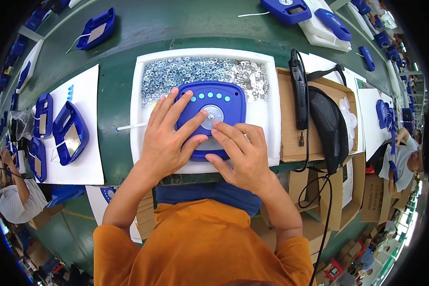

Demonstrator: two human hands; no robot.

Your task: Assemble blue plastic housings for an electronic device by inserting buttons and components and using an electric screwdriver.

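Item one: a blue plastic housing with rounded corners (237,112), lying face up within the outline of a white foam tray (137,102), toward its near middle. On its face we list an arc of small light-blue round dots (210,95) along the far side and, nearer, a clear round disc (216,113).

Hands: the left hand (169,136) is spread over the housing's left part, index fingertip on the disc, thumb extended toward the right. The right hand (247,155) lies at the right near side, fingers bent, fingertips at the disc's near edge, thumb well apart from them near the housing's near edge. Neither closes around anything; we cannot tell whether a small part sits beneath the fingertips.

Far half of tray: a heap of small silvery metal rings (186,71), with paler flat metal pieces (252,78) at right. A thin white cable (131,126) crosses the tray's left rim.

Right of tray: an open brown cardboard box (287,136), holding a black mesh pouch (326,124) and clear plastic pieces (349,121); a black cylindrical corded tool (299,90) lies over its left part.

Left of tray: a white sheet (91,133) bearing open blue plastic shells (82,128). Beneath all, we record a green tabletop (176,28).
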